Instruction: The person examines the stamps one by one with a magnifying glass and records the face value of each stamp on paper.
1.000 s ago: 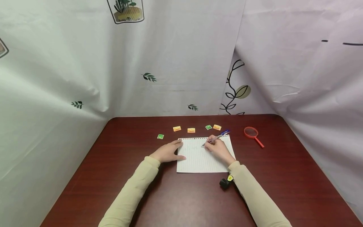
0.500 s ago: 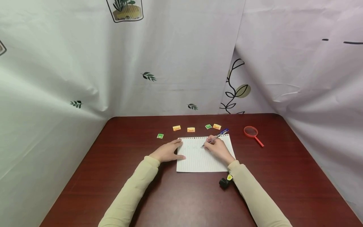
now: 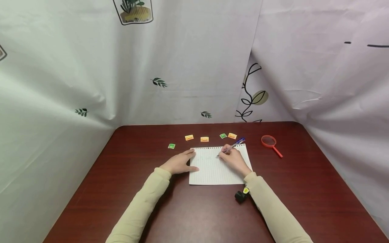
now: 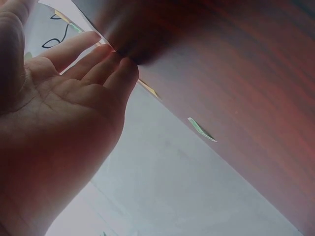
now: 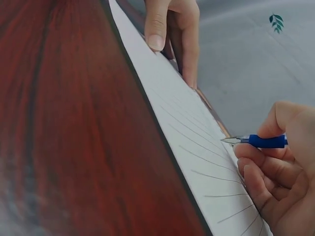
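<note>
A lined sheet of paper [image 3: 209, 172] with punched holes along its far edge lies on the dark red table. My right hand [image 3: 234, 160] pinches a pen [image 3: 238, 142] with a blue grip and cap end, its tip at the sheet's upper middle. Faint writing shows left of the tip. In the right wrist view, the pen [image 5: 266, 141] sits between thumb and fingers. My left hand [image 3: 179, 163] rests on the sheet's left edge, fingers extended and thumb apart. The left wrist view shows that hand's palm side [image 4: 64, 108], with its fingertips at the paper.
Behind the sheet lie orange stamp-like pieces [image 3: 204, 139] and green ones [image 3: 171, 146]. A red magnifying glass [image 3: 269, 141] is to the right. A small black object [image 3: 240, 196] with a yellow part is by the right sleeve. A white patterned cloth [image 3: 188, 60] hangs behind.
The pen tip shifts by tiny amounts on the paper while my right hand keeps its grip. My left hand stays in place on the sheet.
</note>
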The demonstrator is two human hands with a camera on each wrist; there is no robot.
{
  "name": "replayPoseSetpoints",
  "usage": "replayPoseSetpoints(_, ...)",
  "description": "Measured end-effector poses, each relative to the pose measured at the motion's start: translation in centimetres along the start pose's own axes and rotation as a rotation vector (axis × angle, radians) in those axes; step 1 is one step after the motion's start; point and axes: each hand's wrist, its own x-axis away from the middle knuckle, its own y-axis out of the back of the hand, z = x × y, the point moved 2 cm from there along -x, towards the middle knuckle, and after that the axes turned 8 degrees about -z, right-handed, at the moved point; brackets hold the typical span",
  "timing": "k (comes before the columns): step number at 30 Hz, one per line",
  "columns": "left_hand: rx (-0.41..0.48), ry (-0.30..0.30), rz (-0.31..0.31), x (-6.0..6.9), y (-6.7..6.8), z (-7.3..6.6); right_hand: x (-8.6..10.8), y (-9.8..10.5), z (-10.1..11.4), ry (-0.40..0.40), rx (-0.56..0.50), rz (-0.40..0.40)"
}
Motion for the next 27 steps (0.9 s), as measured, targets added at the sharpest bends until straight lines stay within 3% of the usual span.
replayPoseSetpoints(27, 0.002, 0.001, -0.002, 0.07, 0.09, -0.04, 0.08, 0.24, 0.09, -0.020, -0.027, -0.030)
